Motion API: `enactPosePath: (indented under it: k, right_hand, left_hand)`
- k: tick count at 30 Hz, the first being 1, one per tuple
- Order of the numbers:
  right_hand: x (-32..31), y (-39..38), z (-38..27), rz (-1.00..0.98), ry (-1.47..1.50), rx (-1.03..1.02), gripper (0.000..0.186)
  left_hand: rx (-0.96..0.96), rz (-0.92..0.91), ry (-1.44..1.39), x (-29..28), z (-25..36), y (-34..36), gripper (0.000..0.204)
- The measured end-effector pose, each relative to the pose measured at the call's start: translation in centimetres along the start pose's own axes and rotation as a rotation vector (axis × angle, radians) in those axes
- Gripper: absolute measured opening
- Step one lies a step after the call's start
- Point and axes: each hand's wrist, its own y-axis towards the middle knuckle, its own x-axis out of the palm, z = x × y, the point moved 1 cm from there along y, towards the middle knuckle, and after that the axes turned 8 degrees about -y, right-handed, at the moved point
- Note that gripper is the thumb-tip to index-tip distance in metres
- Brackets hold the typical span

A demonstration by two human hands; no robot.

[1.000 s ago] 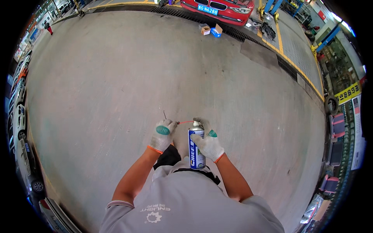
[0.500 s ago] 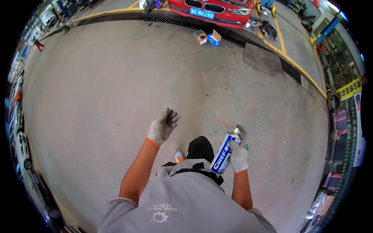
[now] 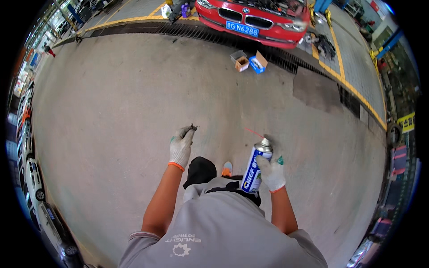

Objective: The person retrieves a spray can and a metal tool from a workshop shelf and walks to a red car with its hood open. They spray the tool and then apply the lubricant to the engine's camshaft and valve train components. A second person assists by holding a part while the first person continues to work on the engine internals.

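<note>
While the left hand (image 3: pixel 181 144) pinches, the right hand (image 3: pixel 271 173) grips.
At eleven o'clock, a small dark part (image 3: pixel 193 127); at one, a spray can (image 3: pixel 255 169), clasped around its body, probably to leave the straw (image 3: pixel 254 132) clear.

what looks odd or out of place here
An open blue box sits on the floor before the red car, and a dark heap lies beside the car: both look stray. The can leans in the right hand.
</note>
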Motion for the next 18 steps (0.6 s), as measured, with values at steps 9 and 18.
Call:
enactPosePath:
  k: [9, 18]
  right_hand:
    - [8.2, 23.5, -3.9, -0.200, -0.094, -0.257, 0.065]
    - [15.9, 42.7, -7.8, -0.210, -0.103, -0.252, 0.063]
  left_hand:
    - [-0.090, -0.050, -0.162, 4.7, 3.6, 21.5, 0.035]
    - [-0.052, -0.067, 0.118, 10.1, 9.9, 41.4, 0.036]
